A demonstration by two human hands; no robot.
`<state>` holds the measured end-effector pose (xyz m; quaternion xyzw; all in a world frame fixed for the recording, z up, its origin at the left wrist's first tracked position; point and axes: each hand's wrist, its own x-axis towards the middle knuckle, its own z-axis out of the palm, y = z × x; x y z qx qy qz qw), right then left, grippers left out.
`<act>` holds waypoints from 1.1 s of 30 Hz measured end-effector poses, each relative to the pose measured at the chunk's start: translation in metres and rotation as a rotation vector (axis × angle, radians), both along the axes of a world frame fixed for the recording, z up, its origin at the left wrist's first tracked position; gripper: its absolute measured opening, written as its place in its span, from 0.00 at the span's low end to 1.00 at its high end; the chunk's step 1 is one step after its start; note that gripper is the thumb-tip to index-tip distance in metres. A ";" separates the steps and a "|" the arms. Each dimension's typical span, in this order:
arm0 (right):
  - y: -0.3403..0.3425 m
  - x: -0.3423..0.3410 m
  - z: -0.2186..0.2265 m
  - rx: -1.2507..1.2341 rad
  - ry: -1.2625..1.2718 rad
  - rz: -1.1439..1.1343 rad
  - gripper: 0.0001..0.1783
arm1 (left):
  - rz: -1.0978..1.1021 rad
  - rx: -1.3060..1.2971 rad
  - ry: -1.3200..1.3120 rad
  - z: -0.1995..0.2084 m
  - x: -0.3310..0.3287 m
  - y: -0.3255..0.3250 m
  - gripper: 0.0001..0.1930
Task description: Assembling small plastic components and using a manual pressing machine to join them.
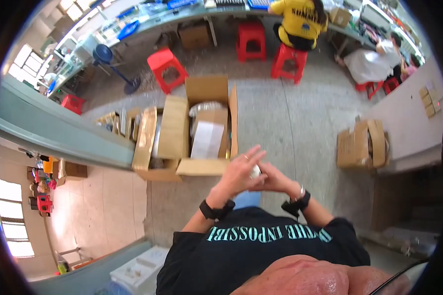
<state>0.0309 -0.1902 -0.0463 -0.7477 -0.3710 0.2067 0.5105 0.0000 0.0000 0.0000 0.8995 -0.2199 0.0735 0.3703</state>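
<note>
My left hand and my right hand meet in front of my chest. Between them shows a small white object, mostly covered by the fingers, too small to name. Both hands are closed around it; some left fingers reach forward past it, one with a ring. Just beyond my left hand stands an open cardboard box with its flaps up. Inside the box are a white sheet, brown cardboard and a clear plastic-wrapped item.
Another open carton adjoins the box on the left, beside a grey partition. A cardboard box stands at right against a wall. Red stools, a blue fan and a seated person in yellow are farther off.
</note>
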 end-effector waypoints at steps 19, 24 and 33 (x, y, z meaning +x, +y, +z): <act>-0.089 0.515 0.106 0.084 -0.010 -0.098 0.53 | -0.150 -0.130 -0.090 0.093 0.523 -0.081 0.38; -0.059 0.676 0.115 0.040 -0.074 -0.017 0.54 | -0.087 -0.150 -0.185 0.103 0.660 -0.049 0.37; 0.101 0.922 0.161 0.005 -0.240 0.391 0.53 | 0.331 -0.157 -0.179 0.137 0.828 0.081 0.37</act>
